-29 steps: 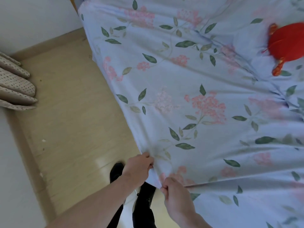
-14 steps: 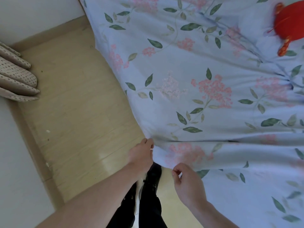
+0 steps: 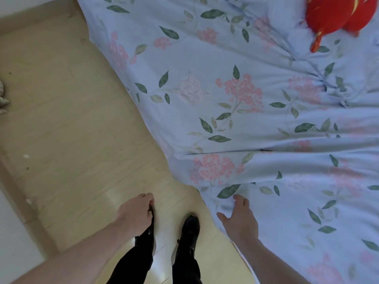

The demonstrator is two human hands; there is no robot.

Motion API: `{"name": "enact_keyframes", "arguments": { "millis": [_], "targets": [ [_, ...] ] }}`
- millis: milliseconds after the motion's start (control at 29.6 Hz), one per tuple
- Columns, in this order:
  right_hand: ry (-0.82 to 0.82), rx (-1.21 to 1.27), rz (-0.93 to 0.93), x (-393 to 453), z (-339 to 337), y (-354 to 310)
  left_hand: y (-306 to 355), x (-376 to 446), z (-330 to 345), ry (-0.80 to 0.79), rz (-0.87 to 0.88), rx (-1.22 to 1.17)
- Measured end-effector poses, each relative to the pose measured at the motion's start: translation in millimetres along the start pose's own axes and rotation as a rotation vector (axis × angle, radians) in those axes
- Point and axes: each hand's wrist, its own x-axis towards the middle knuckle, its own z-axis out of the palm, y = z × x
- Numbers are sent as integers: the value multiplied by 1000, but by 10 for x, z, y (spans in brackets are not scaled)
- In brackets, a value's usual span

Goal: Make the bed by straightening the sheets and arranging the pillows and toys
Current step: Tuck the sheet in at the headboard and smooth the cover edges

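— What colours does the sheet (image 3: 235, 83) show?
— Pale blue, printed with pink flower clusters and dark green leaves.
— And the toy (image 3: 336, 15)?
— Bright red with orange-yellow trim. The floor (image 3: 67, 124) is pale yellow wood.

Sheet (image 3: 235, 89): lying across the bed, filling the right and far side, its edge hanging down to the floor (image 3: 61, 119) on the left.
Toy (image 3: 336, 15): sitting on the sheet, far right corner.
Right hand (image 3: 240, 220): resting over the sheet's near edge.
Left hand (image 3: 136, 214): hanging over the floor, left of the sheet, apart from it.
Shoes (image 3: 189, 228): standing on the floor between the hands.
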Motion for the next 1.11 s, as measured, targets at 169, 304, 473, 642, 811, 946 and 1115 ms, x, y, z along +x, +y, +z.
{"name": "enact_keyframes", "arguments": {
  "millis": [169, 304, 473, 642, 811, 946, 1115],
  "targets": [
    [5, -172, -87, 209, 184, 44, 157, -19, 243, 37, 41, -61],
    [4, -224, -151, 290, 225, 126, 341, -25, 382, 57, 57, -115],
    [52, -199, -234, 183, 247, 354, 571, -104, 537, 38, 70, -155],
    [-12, -360, -276, 347, 147, 614, 840, -135, 604, 101, 30, -209],
    [12, -295, -360, 325, 14, 807, 1094, -320, 771, 112, -66, -230],
    [22, -260, -397, 231, -35, 967, 1256, -482, 919, 97, -89, -238],
    [43, -215, -390, 141, -125, 1173, 1623, -649, 1046, 87, -65, -284]
  ]
}}
